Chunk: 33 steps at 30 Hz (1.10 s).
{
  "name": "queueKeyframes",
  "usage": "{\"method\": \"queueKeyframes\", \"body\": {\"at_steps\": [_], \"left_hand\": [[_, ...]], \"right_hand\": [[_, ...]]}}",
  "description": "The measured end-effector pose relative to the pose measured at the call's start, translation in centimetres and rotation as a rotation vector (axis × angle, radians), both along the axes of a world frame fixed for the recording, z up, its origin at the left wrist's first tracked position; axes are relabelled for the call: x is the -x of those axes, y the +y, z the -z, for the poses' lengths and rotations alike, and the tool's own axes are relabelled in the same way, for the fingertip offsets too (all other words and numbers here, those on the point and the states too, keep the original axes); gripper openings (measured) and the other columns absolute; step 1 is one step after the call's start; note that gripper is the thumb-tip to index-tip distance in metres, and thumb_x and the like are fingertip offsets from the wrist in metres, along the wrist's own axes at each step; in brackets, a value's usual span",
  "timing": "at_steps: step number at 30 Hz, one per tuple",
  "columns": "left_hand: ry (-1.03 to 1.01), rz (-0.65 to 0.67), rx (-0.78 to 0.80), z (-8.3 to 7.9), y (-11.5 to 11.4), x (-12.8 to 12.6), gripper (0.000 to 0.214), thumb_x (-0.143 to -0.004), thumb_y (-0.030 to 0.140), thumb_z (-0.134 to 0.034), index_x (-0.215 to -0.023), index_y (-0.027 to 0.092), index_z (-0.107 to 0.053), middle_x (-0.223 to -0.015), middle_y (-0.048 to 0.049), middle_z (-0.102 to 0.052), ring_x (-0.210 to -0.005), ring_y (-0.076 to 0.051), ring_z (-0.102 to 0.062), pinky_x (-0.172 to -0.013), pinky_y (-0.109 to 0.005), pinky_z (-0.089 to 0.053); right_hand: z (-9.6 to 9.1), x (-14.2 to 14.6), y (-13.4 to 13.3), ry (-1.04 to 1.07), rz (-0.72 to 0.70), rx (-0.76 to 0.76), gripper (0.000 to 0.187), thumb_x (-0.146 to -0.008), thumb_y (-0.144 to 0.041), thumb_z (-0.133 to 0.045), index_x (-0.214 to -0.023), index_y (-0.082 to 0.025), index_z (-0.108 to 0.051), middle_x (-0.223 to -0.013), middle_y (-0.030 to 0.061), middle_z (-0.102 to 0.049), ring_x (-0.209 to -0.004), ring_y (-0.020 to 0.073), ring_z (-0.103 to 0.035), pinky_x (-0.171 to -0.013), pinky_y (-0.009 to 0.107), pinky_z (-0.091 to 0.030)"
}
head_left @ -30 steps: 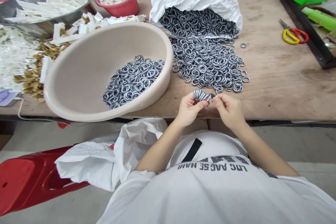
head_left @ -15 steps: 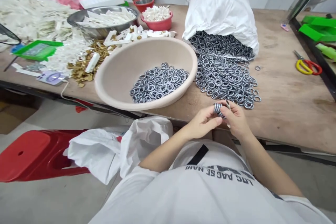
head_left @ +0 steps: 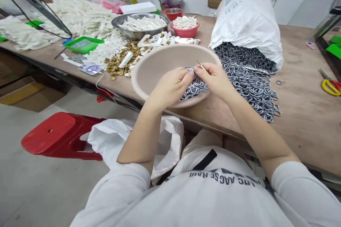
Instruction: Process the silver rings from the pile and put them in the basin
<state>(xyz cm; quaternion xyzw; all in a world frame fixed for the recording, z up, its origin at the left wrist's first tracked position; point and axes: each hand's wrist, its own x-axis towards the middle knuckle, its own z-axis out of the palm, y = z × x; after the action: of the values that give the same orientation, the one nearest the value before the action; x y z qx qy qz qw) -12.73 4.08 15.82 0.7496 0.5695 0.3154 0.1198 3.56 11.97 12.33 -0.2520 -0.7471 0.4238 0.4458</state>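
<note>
Both my hands are raised over the beige plastic basin (head_left: 151, 67), fingertips meeting. My left hand (head_left: 172, 87) is closed around a small stack of grey metal rings (head_left: 190, 72). My right hand (head_left: 215, 78) pinches a thin pin-like stick (head_left: 200, 65) that pokes up beside those rings. More grey rings (head_left: 195, 88) lie in the basin under my hands. A big heap of the same rings (head_left: 250, 78) spills onto the wooden table (head_left: 301, 113) from a white sack (head_left: 247, 17) lying on its side.
White plastic pieces fill a steel bowl (head_left: 138, 25) and a red bowl (head_left: 185, 26) behind the basin. Brass-coloured bits (head_left: 117, 62) and a green tray (head_left: 82, 44) lie to the left. Yellow-and-red scissors (head_left: 330, 85) sit at the right edge. A red stool (head_left: 61, 136) and a white bag (head_left: 119, 142) are on the floor.
My hands rose from the table's near edge to above the basin, still holding the stacked rings. The camera tilted up and swung left, showing more of the table.
</note>
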Motion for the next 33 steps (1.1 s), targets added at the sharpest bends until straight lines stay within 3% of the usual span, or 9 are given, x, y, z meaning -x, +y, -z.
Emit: {"method": "queueKeyframes", "body": {"at_steps": [5,8,11,15,19,23,27,30,33], "left_hand": [[0.157,0.051,0.168,0.8,0.7,1.8,0.033,-0.093,0.029,-0.043,-0.069,0.017,-0.062,-0.068,-0.0031,-0.062,-0.063,-0.016,-0.051,-0.066,-0.03,-0.039],[0.03,0.159,0.191,0.9,0.9,2.2,0.03,-0.09,0.028,-0.045,-0.078,0.015,-0.069,-0.077,-0.0032,-0.069,-0.071,-0.017,-0.058,-0.07,-0.029,-0.044],[-0.159,0.222,0.184,0.8,1.2,2.6,0.03,-0.09,0.033,-0.051,-0.091,0.014,-0.074,-0.083,-0.0039,-0.072,-0.074,-0.017,-0.062,-0.071,-0.029,-0.049],[-0.282,0.013,-0.076,0.8,0.0,2.7,0.034,-0.089,0.043,-0.062,-0.105,0.016,-0.074,-0.087,-0.0063,-0.073,-0.073,-0.016,-0.063,-0.068,-0.029,-0.051],[-0.167,-0.209,-0.402,0.9,-3.2,2.0,0.029,-0.096,0.042,-0.054,-0.098,0.019,-0.073,-0.092,-0.0075,-0.072,-0.082,-0.017,-0.064,-0.078,-0.032,-0.053],[0.23,0.003,-0.085,0.8,-2.1,1.6,0.036,-0.098,0.042,-0.045,-0.1,0.022,-0.075,-0.102,-0.0078,-0.074,-0.098,-0.022,-0.067,-0.094,-0.037,-0.051],[0.547,0.344,0.399,1.9,3.6,2.0,0.057,-0.089,0.05,-0.054,-0.142,0.032,-0.058,-0.154,-0.0076,-0.051,-0.134,-0.031,-0.053,-0.114,-0.044,-0.038],[0.61,0.351,0.631,3.3,7.2,2.6,0.075,-0.083,0.057,-0.059,-0.153,0.036,-0.044,-0.166,-0.0062,-0.034,-0.141,-0.034,-0.046,-0.118,-0.047,-0.033],[0.713,0.202,0.627,3.6,8.7,3.4,0.07,-0.086,0.054,-0.058,-0.152,0.036,-0.045,-0.163,-0.0101,-0.037,-0.136,-0.037,-0.051,-0.115,-0.051,-0.036]], "right_hand": [[0.4,1.5,0.2,-0.112,0.03,-0.13,0.028,-0.093,-0.045,-0.063,-0.088,-0.019,-0.071,-0.076,-0.0004,-0.065,-0.08,0.0168,-0.06,-0.078,0.03,-0.045],[0.4,1.6,0.0,-0.132,-0.127,-0.05,0.027,-0.093,-0.045,-0.063,-0.096,-0.02,-0.071,-0.075,-0.0009,-0.068,-0.075,0.0168,-0.062,-0.074,0.03,-0.047],[0.1,1.1,0.2,-0.15,-0.117,-0.043,0.025,-0.092,-0.043,-0.065,-0.097,-0.02,-0.071,-0.074,-0.0009,-0.067,-0.072,0.0166,-0.061,-0.07,0.03,-0.046],[-0.1,-0.2,0.4,-0.209,0.146,-0.208,0.019,-0.088,-0.039,-0.071,-0.092,-0.02,-0.073,-0.082,0.0013,-0.067,-0.083,0.02,-0.062,-0.08,0.036,-0.047],[0.9,-1.8,-0.3,-0.089,0.322,-0.278,0.021,-0.092,-0.042,-0.067,-0.097,-0.023,-0.072,-0.089,0.0011,-0.067,-0.087,0.0192,-0.062,-0.083,0.036,-0.047],[3.3,-3.4,-0.7,0.062,0.471,-0.22,0.027,-0.095,-0.049,-0.061,-0.091,-0.024,-0.069,-0.08,-0.0009,-0.06,-0.077,0.0157,-0.056,-0.073,0.032,-0.045],[5.1,-4.3,-0.8,0.138,0.528,-0.13,0.029,-0.095,-0.05,-0.061,-0.087,-0.023,-0.066,-0.077,-0.0012,-0.058,-0.072,0.0149,-0.053,-0.07,0.031,-0.043],[5.5,-4.3,-1.3,0.164,0.525,-0.091,0.029,-0.093,-0.049,-0.062,-0.083,-0.022,-0.065,-0.077,-0.0007,-0.058,-0.073,0.0154,-0.052,-0.071,0.03,-0.043],[5.6,-4.4,-2.0,0.168,0.523,-0.073,0.028,-0.093,-0.048,-0.064,-0.083,-0.022,-0.066,-0.076,-0.0009,-0.058,-0.072,0.0152,-0.051,-0.07,0.03,-0.042]]}}
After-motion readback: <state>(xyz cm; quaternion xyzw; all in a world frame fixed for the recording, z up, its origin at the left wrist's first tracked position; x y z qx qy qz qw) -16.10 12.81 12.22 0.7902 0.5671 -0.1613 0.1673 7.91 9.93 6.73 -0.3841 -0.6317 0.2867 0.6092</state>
